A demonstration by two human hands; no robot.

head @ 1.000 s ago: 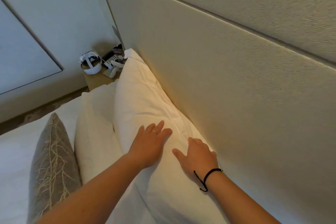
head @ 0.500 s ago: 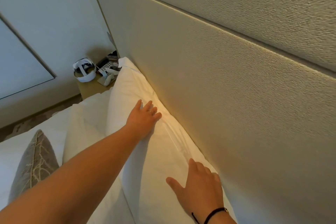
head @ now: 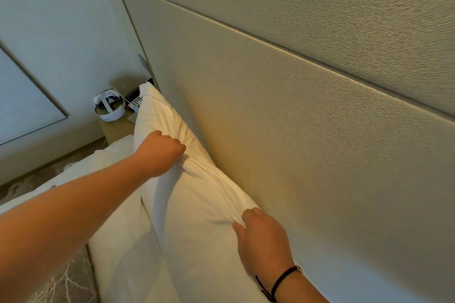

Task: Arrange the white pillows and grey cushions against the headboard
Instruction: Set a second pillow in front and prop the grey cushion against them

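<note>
Two hands are on one white pillow, and the step in hand looks like seating that pillow upright along the headboard [head: 307, 130], the broad textured panel that fills most of the view. Largest after the headboard is the back white pillow [head: 197, 204], standing on edge with its long seam touching the headboard's face. A second white pillow [head: 125, 241] leans just in front of it, on the side away from the headboard. Further out from the headboard, at the lower corner of the view, a grey cushion [head: 61, 283] with a pale branch pattern shows only partly. The left hand [head: 160, 152] has its fingers curled, bunching the fabric high on the back pillow's top edge; the right hand [head: 263, 241] pinches a fold of the same edge lower down, close against the headboard. Past the headboard's far end a white headset [head: 108, 108] sits on a bedside worktop [head: 115, 128]. Next, I judge, both grips should tug the cover taut and square the pillow, then bring the cushion in front
</note>
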